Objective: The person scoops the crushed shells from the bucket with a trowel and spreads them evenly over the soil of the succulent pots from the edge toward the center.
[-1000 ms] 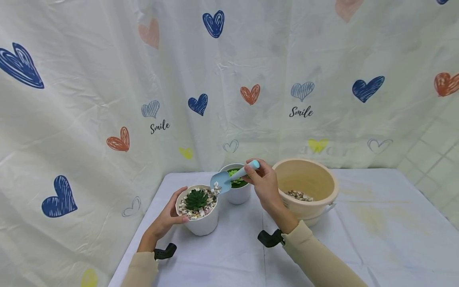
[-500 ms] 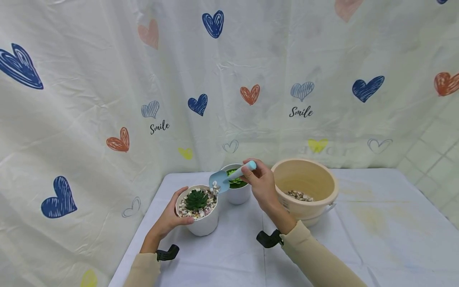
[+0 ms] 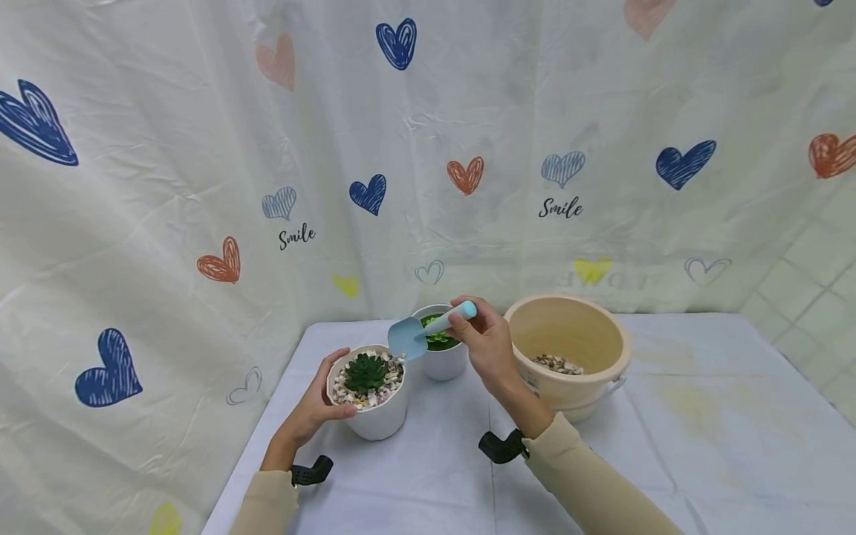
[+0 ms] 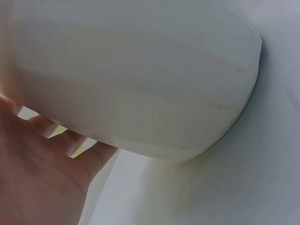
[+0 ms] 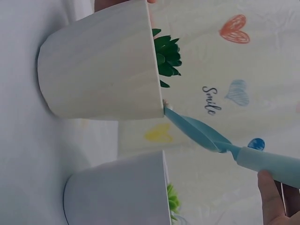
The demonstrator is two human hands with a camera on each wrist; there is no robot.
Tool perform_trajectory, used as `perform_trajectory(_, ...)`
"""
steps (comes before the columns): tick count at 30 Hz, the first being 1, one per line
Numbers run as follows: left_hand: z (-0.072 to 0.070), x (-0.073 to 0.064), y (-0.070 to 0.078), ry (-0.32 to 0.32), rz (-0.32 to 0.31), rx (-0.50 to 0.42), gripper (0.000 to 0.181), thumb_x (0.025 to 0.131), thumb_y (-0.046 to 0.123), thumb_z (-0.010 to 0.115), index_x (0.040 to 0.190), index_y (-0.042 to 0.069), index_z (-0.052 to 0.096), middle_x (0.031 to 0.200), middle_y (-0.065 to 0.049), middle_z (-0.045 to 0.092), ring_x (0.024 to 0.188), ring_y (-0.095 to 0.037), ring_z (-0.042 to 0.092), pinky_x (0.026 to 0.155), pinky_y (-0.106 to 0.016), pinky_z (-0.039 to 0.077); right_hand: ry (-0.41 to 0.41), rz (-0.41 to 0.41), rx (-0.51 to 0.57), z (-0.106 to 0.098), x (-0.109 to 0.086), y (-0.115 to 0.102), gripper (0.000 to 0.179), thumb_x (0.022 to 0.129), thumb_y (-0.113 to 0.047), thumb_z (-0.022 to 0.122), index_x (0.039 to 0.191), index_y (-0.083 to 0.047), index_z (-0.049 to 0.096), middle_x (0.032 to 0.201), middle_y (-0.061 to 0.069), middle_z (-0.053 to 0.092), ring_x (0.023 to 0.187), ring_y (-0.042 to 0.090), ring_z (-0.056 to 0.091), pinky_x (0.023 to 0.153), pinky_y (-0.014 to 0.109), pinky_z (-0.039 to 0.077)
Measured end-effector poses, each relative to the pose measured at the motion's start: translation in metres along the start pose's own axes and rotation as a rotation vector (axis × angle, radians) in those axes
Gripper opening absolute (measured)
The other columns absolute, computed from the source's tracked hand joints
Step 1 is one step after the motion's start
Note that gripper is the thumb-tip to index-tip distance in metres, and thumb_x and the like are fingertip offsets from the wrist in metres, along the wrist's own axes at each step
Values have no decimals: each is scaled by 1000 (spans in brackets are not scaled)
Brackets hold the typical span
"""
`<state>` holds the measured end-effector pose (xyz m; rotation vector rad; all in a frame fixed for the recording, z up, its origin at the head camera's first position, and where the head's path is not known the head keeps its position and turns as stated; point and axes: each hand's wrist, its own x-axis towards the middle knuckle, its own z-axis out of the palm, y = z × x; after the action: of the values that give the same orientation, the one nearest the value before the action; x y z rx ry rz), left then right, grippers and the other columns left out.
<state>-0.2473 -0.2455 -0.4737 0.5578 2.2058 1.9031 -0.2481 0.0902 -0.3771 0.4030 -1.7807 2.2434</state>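
A white flower pot (image 3: pixel 381 422) with pale pebbles and a dark green succulent (image 3: pixel 365 371) stands on the table at the left. My left hand (image 3: pixel 313 407) grips its near left side, fingers and thumb spread around the rim. In the left wrist view the pot's wall (image 4: pixel 136 84) fills most of the picture. A light blue trowel (image 3: pixel 408 339) is held by its handle in my right hand (image 3: pixel 491 345). The trowel's blade (image 5: pixel 199 131) tilts down, its tip at the pot's rim. Few pebbles show near the tip.
Behind the trowel stands a second white pot (image 3: pixel 446 365) with a bright green succulent (image 3: pixel 441 340). A beige bucket (image 3: pixel 605 360) with some pebbles (image 3: pixel 558 364) at its bottom is to the right. A curtain with printed hearts hangs behind the white-covered table (image 3: pixel 709 446).
The white pebbles that lay on the trowel's blade have slid off at the pot's rim. My right hand has shifted slightly left with the trowel. The left hand's thumb has moved a little.
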Motion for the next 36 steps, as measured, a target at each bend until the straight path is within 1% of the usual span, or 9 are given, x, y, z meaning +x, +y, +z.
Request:
perform_trajectory(5,-3,1,-1,-10,16,-4,107,80,14,84,163,24,18,162,-18,25,134,-21,46,97,-27,53,-13,-7,-9,-2,-1,-2,26,98,-2,65,123,3,62,113,9,61,102,12,64,89,25,59)
perform_trajectory(9,-4,1,-1,-17,16,-7,107,80,15,83,164,23,17,163,-17,24,134,-16,47,98,-26,52,-29,-8,-11,-2,-3,-4,25,98,-2,65,122,4,63,111,6,60,101,11,63,90,26,59)
perform_trajectory(14,-4,1,0,-28,18,-13,108,80,14,83,165,19,14,163,-18,23,133,-14,48,98,-25,52,-60,-15,-32,-3,-5,-5,25,98,-3,66,122,3,63,114,8,59,102,13,63,92,27,59)
perform_trajectory(20,-4,2,2,-29,15,-18,106,81,14,82,164,24,18,163,-17,25,131,-14,50,98,-26,52,-77,-36,-80,-4,-7,-7,24,97,-6,68,120,0,64,116,14,60,101,15,64,89,26,59)
perform_trajectory(23,-4,3,3,-27,11,-15,105,81,14,82,164,25,19,163,-16,25,132,-14,50,98,-26,52,-80,-38,-82,-5,-7,-7,25,97,-7,68,121,0,64,115,13,61,100,15,64,89,26,59)
perform_trajectory(31,-8,4,1,-33,16,-4,106,80,11,81,164,21,19,163,-18,24,130,-14,50,97,-26,52,-47,-37,-33,-10,-7,-10,26,98,-7,67,122,1,63,110,6,62,101,15,66,90,30,60)
perform_trajectory(33,-9,4,1,-36,20,-3,105,79,9,81,164,21,19,162,-19,25,129,-15,51,96,-27,53,-28,-38,-23,-13,-6,-10,27,98,-7,67,123,1,63,111,6,62,101,14,66,89,31,60)
perform_trajectory(36,-10,4,1,-45,27,-3,105,79,8,81,164,21,21,162,-20,24,130,-16,50,96,-27,53,0,-38,-2,-20,-5,-13,25,98,-7,67,123,0,63,114,11,63,101,13,66,89,33,60)
